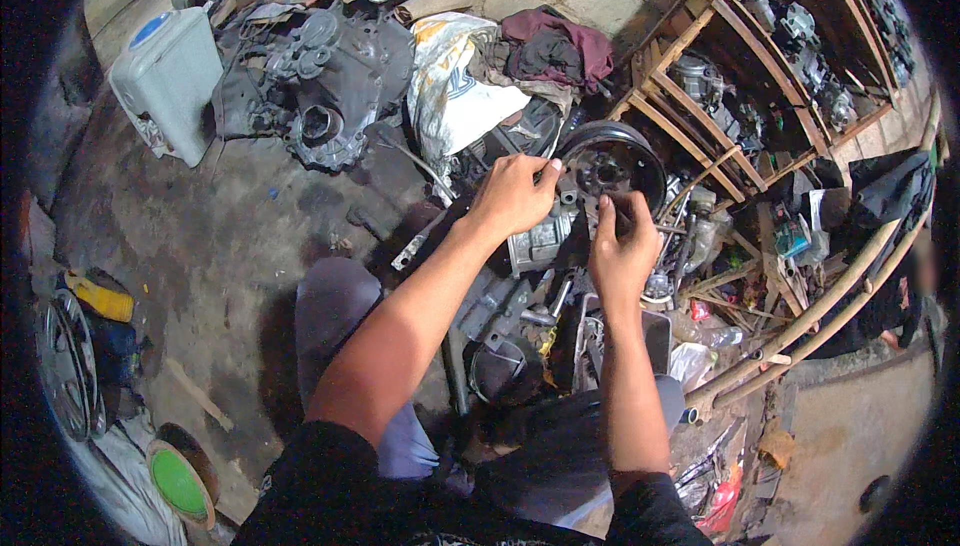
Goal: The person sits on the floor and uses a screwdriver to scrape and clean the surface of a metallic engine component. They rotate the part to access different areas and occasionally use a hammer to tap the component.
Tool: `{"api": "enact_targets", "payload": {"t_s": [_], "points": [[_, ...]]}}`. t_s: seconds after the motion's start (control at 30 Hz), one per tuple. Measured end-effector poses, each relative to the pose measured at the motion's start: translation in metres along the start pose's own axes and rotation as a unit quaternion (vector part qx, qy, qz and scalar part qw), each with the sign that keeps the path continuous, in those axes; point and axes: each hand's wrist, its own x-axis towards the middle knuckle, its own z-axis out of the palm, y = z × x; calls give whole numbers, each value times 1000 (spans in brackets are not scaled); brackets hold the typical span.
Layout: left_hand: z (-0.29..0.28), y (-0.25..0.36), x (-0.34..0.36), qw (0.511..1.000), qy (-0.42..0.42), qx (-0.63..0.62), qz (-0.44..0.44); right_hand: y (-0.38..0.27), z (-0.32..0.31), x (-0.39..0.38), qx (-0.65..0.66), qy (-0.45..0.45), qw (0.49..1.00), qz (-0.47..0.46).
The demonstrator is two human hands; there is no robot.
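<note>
Both my hands are raised in front of a black round wheel-like metal part [655, 168]. My left hand [512, 196] is closed, thumb and fingers drawn together at its left edge; whatever it may hold is too small or hidden to name. On the opposite side, my right hand [626, 244] is curled with thumb and fingertips brought together near the part's lower edge. Anything in that pinch cannot be made out. Between the hands, below the black part, lies a silver metal housing [540, 246]. Loose greasy metal parts [495, 311] lie below it, in front of my knees.
A large dark gearbox-like casting [345, 76] stands at the back left beside a grey plastic jerrycan [165, 81]. White sacking [455, 86] and a maroon cloth [560, 46] lie behind. Wooden shelving [715, 96] holds metal parts at right. Bamboo poles [835, 306] cross the right side.
</note>
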Motion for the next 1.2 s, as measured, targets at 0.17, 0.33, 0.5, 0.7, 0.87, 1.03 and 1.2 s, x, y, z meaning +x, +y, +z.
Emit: {"api": "enact_targets", "payload": {"t_s": [0.17, 0.33, 0.5, 0.7, 0.87, 1.03, 1.2], "points": [[-2, 13, -5, 999, 3, 31, 17, 13, -11, -36, -10, 2, 1000, -23], [6, 13, -10, 998, -2, 10, 66, -2, -29, -60, 23, 14, 996, 85], [13, 26, -18, 981, 5, 71, 181, -1, -47, -64, -28, -2, 998, 47], [12, 43, -23, 970, -25, 96, 223, 26, -31, -68, 89, 54, 988, 115], [2, 35, -36, 942, -64, 147, 293, 20, -19, -89, 102, 75, 974, 187], [-12, 26, -44, 935, -109, 163, 297, 29, -18, -95, 120, 62, 979, 156], [-24, 23, -53, 942, -111, 170, 267, 13, -34, -95, 63, 17, 995, 80]]}}
